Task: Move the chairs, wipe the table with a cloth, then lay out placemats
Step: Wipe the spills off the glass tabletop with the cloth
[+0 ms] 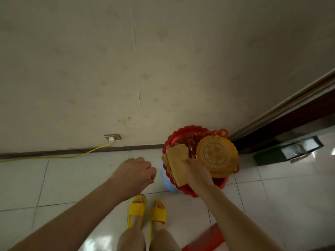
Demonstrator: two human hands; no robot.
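— Placemats first, then? What are you reaching into down there?

— I'm bending over a red scalloped plastic tray (170,142) that is sitting on a pale blue plastic stool (167,183) on the tiled floor (272,196), just by the wall (163,60). My right hand (196,173) is closing its grip on a stack of square tan placemats (176,161) lying in the tray; my fingers are curling over the near edge of the stack, though I cannot tell how many mats I'm actually pinching.

— And the other hand?

— My left hand (135,172) is hanging loosely curled beside the tray, holding nothing and touching nothing.

— What is worrying you?

— Several things. A round golden placemat with a lace-pattern rim (217,155) is resting right beside the square ones, partly over the tray's far edge, with some orange openwork pieces (192,142) tucked between. If I'm dragging the squares out sideways, I'm probably nudging those and tipping them onto the floor. The tray is also overhanging the stool, so pressing down on its near rim is likely to rock the whole thing. And a thin stack pinched at one edge tends to fan out and shed its lower mats.

— So?

— So I'm thinking of steadying the tray with my free hand.
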